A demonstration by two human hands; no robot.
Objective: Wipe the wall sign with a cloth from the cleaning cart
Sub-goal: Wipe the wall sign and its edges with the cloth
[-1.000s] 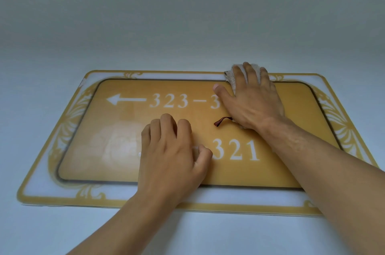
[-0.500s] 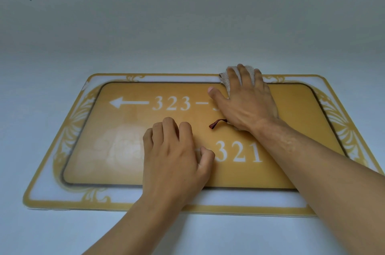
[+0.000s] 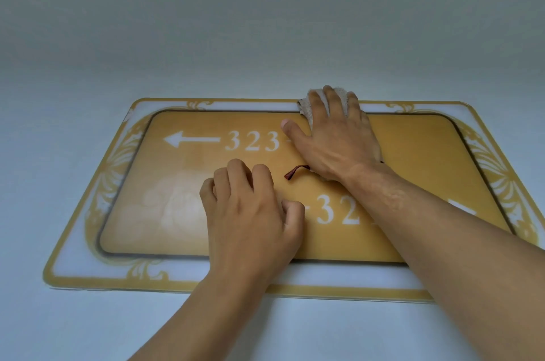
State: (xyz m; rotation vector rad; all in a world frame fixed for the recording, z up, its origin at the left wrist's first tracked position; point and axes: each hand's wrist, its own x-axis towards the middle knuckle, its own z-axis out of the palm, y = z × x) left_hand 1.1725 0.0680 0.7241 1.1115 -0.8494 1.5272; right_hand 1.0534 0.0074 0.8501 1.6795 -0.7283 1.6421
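A rectangular yellow wall sign (image 3: 418, 148) with a white ornamented border carries a white arrow and the room numbers 323 and 32. My right hand (image 3: 336, 136) lies flat over a pale cloth (image 3: 305, 105) and presses it against the sign's upper edge; a small dark red loop (image 3: 295, 172) of the cloth sticks out by the wrist. My left hand (image 3: 250, 219) rests on the sign's lower middle with its fingers curled and nothing in it. Both hands hide parts of the numbers.
Plain pale wall (image 3: 265, 36) surrounds the sign on all sides. A faint whitish smear (image 3: 174, 204) shows on the sign's lower left.
My right hand with the cloth has slid a little to the left along the sign's top edge. My left hand has stayed roughly in the same place.
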